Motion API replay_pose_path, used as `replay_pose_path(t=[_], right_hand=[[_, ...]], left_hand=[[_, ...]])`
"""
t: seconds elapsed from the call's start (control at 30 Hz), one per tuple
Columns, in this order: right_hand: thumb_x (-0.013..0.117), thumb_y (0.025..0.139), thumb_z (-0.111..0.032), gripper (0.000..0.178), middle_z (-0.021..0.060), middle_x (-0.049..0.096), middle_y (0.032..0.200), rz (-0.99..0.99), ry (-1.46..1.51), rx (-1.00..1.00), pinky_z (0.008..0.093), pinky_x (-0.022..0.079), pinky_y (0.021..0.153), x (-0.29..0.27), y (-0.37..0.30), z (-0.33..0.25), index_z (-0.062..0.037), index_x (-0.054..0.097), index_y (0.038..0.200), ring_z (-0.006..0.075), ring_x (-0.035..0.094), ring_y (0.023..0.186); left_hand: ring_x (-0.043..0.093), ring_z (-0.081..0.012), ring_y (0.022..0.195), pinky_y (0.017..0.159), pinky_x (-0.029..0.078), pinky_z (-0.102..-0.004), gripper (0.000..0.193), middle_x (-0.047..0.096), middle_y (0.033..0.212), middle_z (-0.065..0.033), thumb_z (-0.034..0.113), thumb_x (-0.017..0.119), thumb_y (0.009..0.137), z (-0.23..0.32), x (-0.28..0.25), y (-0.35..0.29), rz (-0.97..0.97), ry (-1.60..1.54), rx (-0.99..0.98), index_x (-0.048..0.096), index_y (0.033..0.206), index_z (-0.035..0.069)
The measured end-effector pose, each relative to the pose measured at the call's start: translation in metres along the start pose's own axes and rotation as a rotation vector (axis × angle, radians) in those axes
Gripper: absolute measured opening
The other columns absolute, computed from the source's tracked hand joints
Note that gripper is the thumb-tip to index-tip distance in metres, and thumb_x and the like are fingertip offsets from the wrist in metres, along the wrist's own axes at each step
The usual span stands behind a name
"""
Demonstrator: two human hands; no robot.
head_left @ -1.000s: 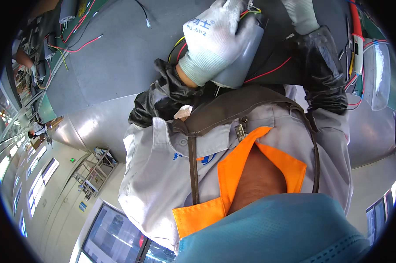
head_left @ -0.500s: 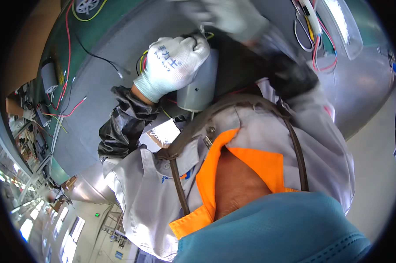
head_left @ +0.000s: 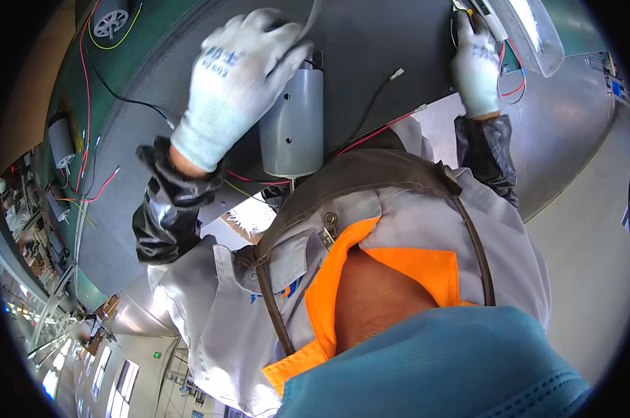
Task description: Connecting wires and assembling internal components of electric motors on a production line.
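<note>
My left hand (head_left: 235,76), in a white knit glove, is at the upper end of a grey cylindrical motor (head_left: 294,122). Its fingers are curled, and a thin grey strip (head_left: 310,19) runs in between thumb and forefinger. The motor lies on the dark worktop with its shaft toward me. Black and red leads (head_left: 381,127) with pale end connectors trail off to its right. Out to the right, my gloved right hand (head_left: 476,73) has its fingers closed beside a white stick-like piece (head_left: 491,19) and some wires. What those fingers hold is hidden.
Another grey motor (head_left: 111,17) is at the far left, with a further one (head_left: 61,139) below it on the green surface. Loose red wire (head_left: 86,83) and black wire (head_left: 123,99) lie there. A clear plastic tray (head_left: 538,38) stands at the far right.
My right hand has left the motor's upper end and moved right to the white stick and wires. The left hand has shifted slightly left and up. Black and red leads now show right of the motor.
</note>
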State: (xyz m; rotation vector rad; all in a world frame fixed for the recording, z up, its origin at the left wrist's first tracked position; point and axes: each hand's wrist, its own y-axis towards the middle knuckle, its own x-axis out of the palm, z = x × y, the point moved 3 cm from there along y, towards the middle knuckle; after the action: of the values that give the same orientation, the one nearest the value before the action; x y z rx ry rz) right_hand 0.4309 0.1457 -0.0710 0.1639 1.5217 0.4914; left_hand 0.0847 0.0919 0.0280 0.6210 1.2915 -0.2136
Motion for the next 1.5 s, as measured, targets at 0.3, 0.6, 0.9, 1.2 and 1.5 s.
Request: replay_pose_path(t=[0.3,0.6,0.9,1.2,1.5], right_hand=[[0.066,0.084,0.006,0.072,0.0216,0.056,0.14,-0.461,0.322,-0.024,0.046,0.052,0.095,-0.077,-0.065,-0.04,-0.0097,0.046,0.151,0.0432,0.06,0.115],[0.066,0.099,-0.013,0.059,0.0099,0.065,0.122,-0.796,1.428,0.166,0.0262,0.053,0.078,-0.067,-0.01,-0.042,-0.0046,0.045,0.154,0.0109,0.065,0.089],[0.075,0.093,-0.033,0.062,0.0094,0.068,0.102,-0.644,0.851,-0.517,0.0283,0.053,0.073,-0.076,0.021,-0.124,-0.0071,0.054,0.145,0.0128,0.065,0.084],[0.073,0.096,-0.035,0.056,0.0154,0.075,0.095,-0.556,0.474,-0.248,0.0363,0.055,0.076,-0.061,0.042,-0.087,-0.0093,0.057,0.143,0.0285,0.072,0.08],[0.076,0.096,-0.029,0.06,0.0063,0.072,0.1,-1.458,1.375,0.169,0.0232,0.056,0.077,-0.043,-0.006,-0.149,0.0104,0.057,0.136,0.008,0.066,0.085]], left_hand=[[0.069,-0.0205,0.1,0.086,0.054,-0.0314,0.031,0.074,0.106,-0.0092,0.011,0.067,0.096,-0.044,-0.015,-0.006,0.025,-0.993,-0.332,0.064,0.122,-0.005],[0.069,-0.0222,0.106,0.098,0.055,-0.0339,0.047,0.072,0.118,-0.0154,-0.003,0.073,0.088,-0.078,0.019,-0.031,0.178,-0.88,-0.047,0.057,0.133,-0.007],[0.07,-0.02,0.101,0.093,0.058,-0.035,0.028,0.072,0.115,-0.0132,0.009,0.057,0.103,-0.072,0.04,-0.024,0.118,-2.066,-0.561,0.062,0.128,-0.003],[0.066,-0.0372,0.109,0.095,0.051,-0.0454,0.063,0.068,0.123,-0.027,0.046,0.056,0.101,-0.083,-0.031,-0.072,-0.012,-1.856,0.414,0.058,0.132,-0.01],[0.064,-0.0373,0.105,0.088,0.053,-0.0476,0.065,0.063,0.117,-0.0193,0.05,0.077,0.082,0.019,0.012,-0.135,0.171,-0.375,-0.326,0.066,0.13,0.008]])
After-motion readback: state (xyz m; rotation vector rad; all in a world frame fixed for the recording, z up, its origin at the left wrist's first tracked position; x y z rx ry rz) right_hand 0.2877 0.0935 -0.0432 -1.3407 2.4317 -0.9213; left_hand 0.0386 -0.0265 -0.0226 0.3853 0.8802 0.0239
